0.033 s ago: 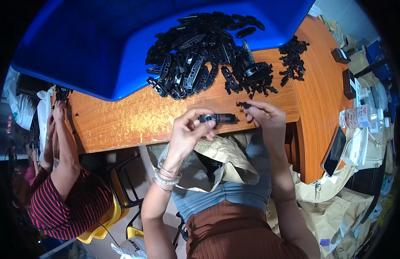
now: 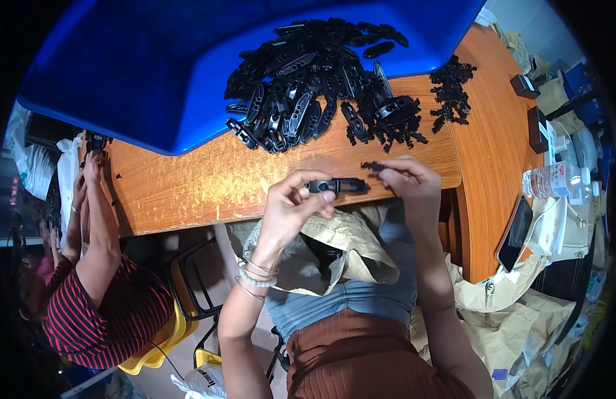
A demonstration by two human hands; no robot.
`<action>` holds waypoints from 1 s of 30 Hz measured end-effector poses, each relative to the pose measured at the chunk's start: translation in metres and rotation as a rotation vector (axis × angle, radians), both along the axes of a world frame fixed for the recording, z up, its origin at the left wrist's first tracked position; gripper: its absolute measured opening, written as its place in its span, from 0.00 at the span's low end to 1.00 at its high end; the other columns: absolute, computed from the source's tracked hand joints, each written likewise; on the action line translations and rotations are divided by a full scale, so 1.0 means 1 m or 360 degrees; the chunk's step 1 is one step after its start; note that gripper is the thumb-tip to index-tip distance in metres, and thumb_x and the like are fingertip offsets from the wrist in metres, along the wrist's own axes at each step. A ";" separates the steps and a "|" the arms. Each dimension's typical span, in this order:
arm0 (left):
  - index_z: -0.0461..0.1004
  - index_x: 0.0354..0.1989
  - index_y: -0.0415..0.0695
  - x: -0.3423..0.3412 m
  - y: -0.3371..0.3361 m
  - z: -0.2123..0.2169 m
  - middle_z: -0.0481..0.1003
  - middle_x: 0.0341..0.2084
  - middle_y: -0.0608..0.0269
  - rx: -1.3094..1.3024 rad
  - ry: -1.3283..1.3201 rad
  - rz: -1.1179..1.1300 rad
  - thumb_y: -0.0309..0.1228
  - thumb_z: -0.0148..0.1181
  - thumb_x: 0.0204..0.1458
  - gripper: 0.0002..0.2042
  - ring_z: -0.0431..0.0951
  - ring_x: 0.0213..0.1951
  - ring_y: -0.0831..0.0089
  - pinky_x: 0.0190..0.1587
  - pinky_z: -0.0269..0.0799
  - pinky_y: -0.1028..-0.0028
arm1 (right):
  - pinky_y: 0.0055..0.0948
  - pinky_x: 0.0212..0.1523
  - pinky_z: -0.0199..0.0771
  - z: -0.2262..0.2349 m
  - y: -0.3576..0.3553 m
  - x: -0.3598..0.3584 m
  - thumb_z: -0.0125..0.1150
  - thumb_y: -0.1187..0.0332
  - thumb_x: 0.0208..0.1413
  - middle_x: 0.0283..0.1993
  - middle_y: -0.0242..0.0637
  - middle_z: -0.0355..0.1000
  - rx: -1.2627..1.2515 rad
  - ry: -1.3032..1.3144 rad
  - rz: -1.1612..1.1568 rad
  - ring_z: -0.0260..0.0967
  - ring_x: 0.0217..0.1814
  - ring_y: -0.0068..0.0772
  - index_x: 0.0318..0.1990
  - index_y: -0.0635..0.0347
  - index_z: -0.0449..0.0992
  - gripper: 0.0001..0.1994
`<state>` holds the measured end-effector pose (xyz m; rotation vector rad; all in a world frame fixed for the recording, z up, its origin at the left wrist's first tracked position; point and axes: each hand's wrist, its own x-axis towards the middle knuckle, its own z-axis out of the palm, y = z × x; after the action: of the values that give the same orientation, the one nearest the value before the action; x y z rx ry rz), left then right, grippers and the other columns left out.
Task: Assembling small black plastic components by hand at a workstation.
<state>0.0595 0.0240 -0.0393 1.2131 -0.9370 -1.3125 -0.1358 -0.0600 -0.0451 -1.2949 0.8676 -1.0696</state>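
Observation:
My left hand (image 2: 291,203) is closed around one end of a long black plastic housing (image 2: 350,187), held level above the table's front edge with its slotted side showing. Between the thumb and fingers of my right hand (image 2: 413,181) is a small, jagged black plastic piece (image 2: 372,166). It points left, just above the housing's free end and apart from it. Beyond my hands lies a heap of similar black housings (image 2: 298,113), spilling from a tilted blue bin (image 2: 205,106) onto the table. Small jagged pieces (image 2: 404,130) lie at the heap's right side.
More small black pieces (image 2: 452,90) lie on the wooden table (image 2: 188,179) further right. An open brown paper bag (image 2: 371,256) rests on my lap. At right are a phone (image 2: 516,233) and water bottles (image 2: 547,181). A co-worker in a striped top (image 2: 108,319) works at left.
The housing in my left hand has turned slightly, showing more of its slotted side. The small piece in my right hand has shifted slightly left. The co-worker's hands have moved a little.

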 end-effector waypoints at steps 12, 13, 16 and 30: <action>0.64 0.46 0.34 -0.028 0.024 0.017 0.76 0.31 0.53 -0.0184 0.0506 0.0109 0.13 0.55 0.49 0.15 0.79 0.34 0.71 0.40 0.77 0.75 | 0.16 0.33 0.67 0.020 0.047 0.020 0.58 0.78 0.51 0.30 0.35 0.74 0.0092 0.0061 0.0085 0.69 0.29 0.19 0.36 0.69 0.75 0.06; 0.64 0.46 0.34 -0.027 0.024 0.016 0.76 0.31 0.53 -0.0187 0.0508 0.0110 0.13 0.55 0.49 0.15 0.79 0.34 0.71 0.40 0.77 0.75 | 0.17 0.34 0.68 0.022 0.048 0.019 0.58 0.78 0.51 0.30 0.35 0.74 0.0056 0.0070 0.0147 0.68 0.30 0.19 0.36 0.69 0.75 0.05; 0.66 0.43 0.31 -0.026 0.025 0.012 0.76 0.31 0.49 0.0019 0.0269 0.0057 0.13 0.57 0.47 0.14 0.80 0.32 0.68 0.36 0.78 0.75 | 0.20 0.36 0.68 0.017 0.047 0.016 0.57 0.79 0.51 0.32 0.35 0.74 -0.0152 0.0218 0.0181 0.68 0.32 0.21 0.34 0.67 0.75 0.04; 0.72 0.40 0.33 -0.021 0.032 0.018 0.76 0.28 0.61 0.0044 -0.0184 0.0121 0.15 0.57 0.48 0.10 0.76 0.26 0.79 0.29 0.73 0.82 | 0.22 0.36 0.68 0.011 0.045 0.009 0.59 0.79 0.47 0.34 0.35 0.73 -0.0135 0.0584 0.0383 0.69 0.37 0.23 0.43 0.64 0.72 0.14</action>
<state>0.0385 0.0562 -0.0217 1.3448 -0.9479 -1.2092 -0.1263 -0.0148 -0.0344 -1.6533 0.9144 -0.6954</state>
